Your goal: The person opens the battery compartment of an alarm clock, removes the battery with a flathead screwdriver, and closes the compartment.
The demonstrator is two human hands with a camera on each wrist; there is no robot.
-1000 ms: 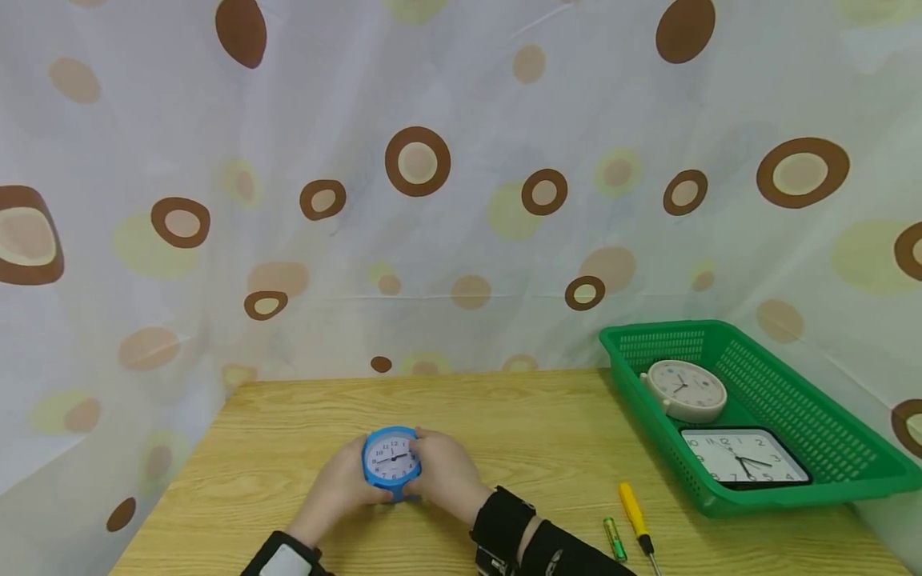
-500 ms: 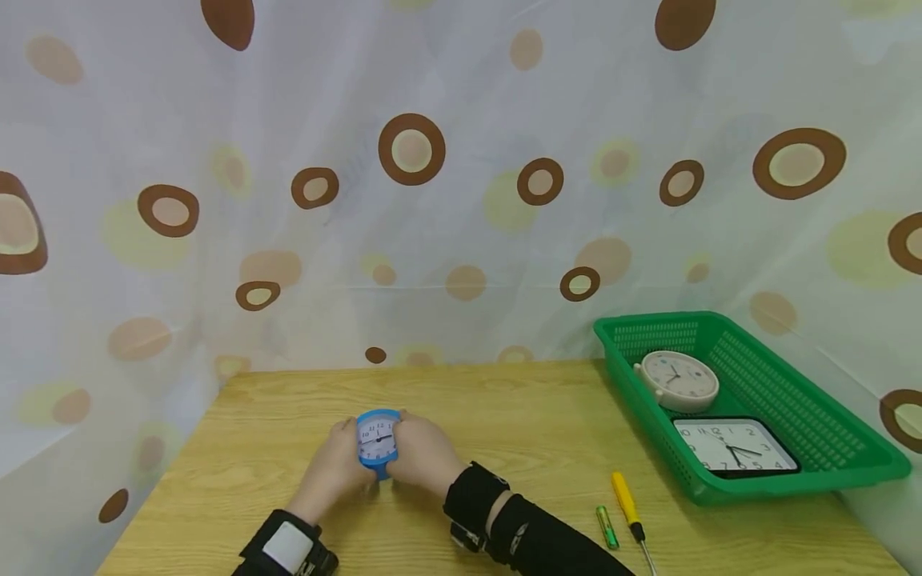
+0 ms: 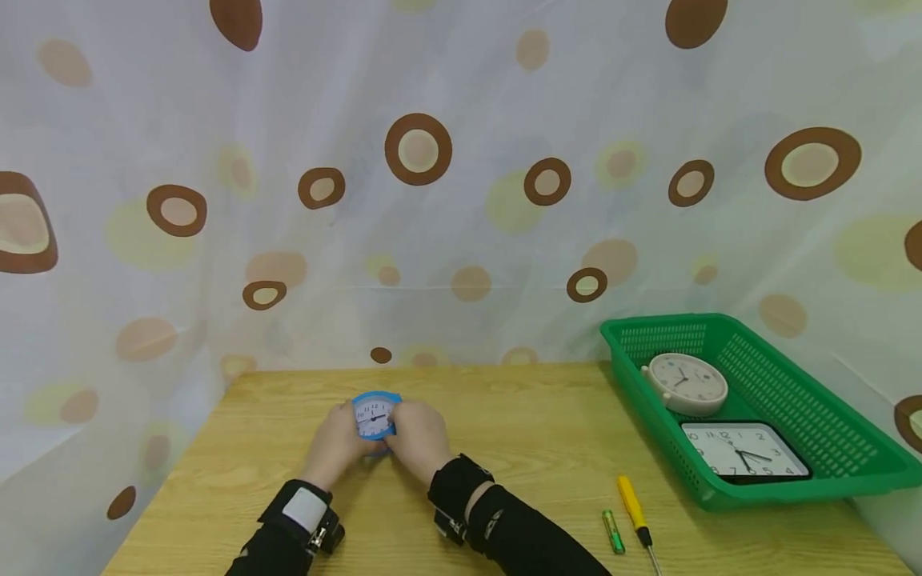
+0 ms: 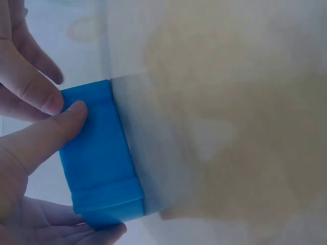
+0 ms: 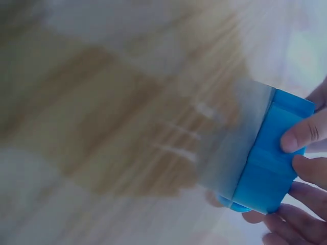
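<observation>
Blue plastic rims the small clock [image 3: 374, 415], which is between both hands over the surface [image 3: 504, 448], its pale dial turned up toward the head camera. The left hand [image 3: 334, 438] has its grip wrapped around one side of the casing, and the right hand [image 3: 420, 436] grasps the other; both wrist views show fingertips [image 5: 295, 141] on the smooth blue wall. Whether the clock's underside touches the wood cannot be told.

A slip looks like the main risk: the casing seems slick, and if one grip eased while the other twisted, the clock could swivel or drop.

Off to the right, a green battery [image 3: 614, 531] lies near a yellow-handled screwdriver [image 3: 631, 502]; being round, the battery could roll if the black right sleeve [image 3: 536, 532] swept into it. Farther right stands a green basket [image 3: 666, 444], holding a round cream clock [image 3: 689, 384] and a rectangular clock [image 3: 749, 450], both face up. Its raised side would block a low move that way. Behind the far edge, a spotted curtain [image 3: 468, 224] limits forward reach.
</observation>
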